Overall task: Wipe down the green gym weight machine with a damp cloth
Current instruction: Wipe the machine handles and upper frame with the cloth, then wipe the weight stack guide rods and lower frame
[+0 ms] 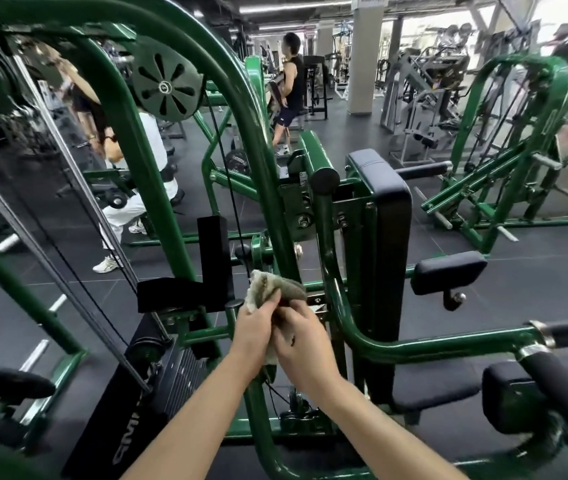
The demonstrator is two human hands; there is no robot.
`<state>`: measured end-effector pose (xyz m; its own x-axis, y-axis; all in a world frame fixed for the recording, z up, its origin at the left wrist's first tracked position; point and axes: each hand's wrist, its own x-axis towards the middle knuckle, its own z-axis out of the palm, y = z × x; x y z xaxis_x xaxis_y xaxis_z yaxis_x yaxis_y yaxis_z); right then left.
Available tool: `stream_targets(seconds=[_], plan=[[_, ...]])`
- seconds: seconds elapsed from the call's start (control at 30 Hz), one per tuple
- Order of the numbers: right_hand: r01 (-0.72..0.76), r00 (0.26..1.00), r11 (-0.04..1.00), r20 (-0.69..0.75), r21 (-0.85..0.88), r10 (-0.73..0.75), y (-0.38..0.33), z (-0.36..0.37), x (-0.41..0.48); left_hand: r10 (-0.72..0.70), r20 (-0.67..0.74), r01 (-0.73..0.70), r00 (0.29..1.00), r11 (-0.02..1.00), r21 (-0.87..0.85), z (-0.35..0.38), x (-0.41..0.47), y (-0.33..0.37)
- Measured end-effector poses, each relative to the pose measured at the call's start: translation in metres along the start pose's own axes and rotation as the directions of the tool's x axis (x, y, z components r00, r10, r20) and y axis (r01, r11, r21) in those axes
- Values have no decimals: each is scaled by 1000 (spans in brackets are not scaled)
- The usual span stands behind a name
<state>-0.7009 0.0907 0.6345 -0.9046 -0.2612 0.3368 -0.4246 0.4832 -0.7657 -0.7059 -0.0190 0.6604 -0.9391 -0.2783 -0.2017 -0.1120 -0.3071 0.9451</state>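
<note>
A dark rubber floor [396, 150] runs through a gym full of equipment, where two people train behind the green weight machine [241, 133]. A black cable [221, 157] and a black pad [384, 188] (upright, beside the frame) crowd the space. Both hands meet low at the frame: the left hand [254, 329] and right hand [305, 344] each pinch one bunched cloth [272, 287].

Both bare forearms are stretched forward and brought together at the middle. The left hand [254, 330] and the right hand [305, 344] are pressed side by side, fingers curled round a bunched cloth [275, 288].
</note>
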Motion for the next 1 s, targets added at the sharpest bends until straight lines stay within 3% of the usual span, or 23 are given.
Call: stream_targets(seconds=[0.1, 0.23, 0.37, 0.47, 0.57, 0.63, 0.8, 0.9, 0.97, 1.0], plan=[[-94, 995, 988, -10, 126, 96, 17, 12, -22, -78, -83, 81, 994, 996, 34, -16, 2, -14], [-332, 942, 899, 58, 287, 329, 30, 14, -40, -102, -132, 124, 986, 977, 173, -27, -5, -32], [-528, 836, 565, 272, 634, 477, 39, 5, -56, -197, -61, 205, 979, 949, 239, -31, -16, -44], [-579, 803, 473, 361, 664, 474, 49, -9, -66, -265, 36, 249, 964, 938, 240, -31, -17, -46], [-564, 783, 439, 282, 700, 555, 63, -16, -78, -273, 160, 224, 949, 936, 270, -32, -17, -62], [-554, 756, 430, 214, 713, 619, 73, -20, -87, -274, 152, 222, 950, 931, 289, -31, -21, -82], [-517, 701, 531, -24, 672, 713, 97, -32, -117, -204, 353, 69, 913, 931, 359, -16, -44, -140], [-496, 720, 583, -70, 643, 690, 108, -40, -132, -250, 407, -62, 878, 785, 616, -5, -46, -163], [-506, 738, 630, -82, 589, 670, 119, -43, -140, -266, 367, -115, 891, 651, 751, 0, -45, -173], [-507, 752, 640, -66, 578, 656, 124, -44, -140, -258, 348, -117, 901, 629, 768, 0, -41, -176]])
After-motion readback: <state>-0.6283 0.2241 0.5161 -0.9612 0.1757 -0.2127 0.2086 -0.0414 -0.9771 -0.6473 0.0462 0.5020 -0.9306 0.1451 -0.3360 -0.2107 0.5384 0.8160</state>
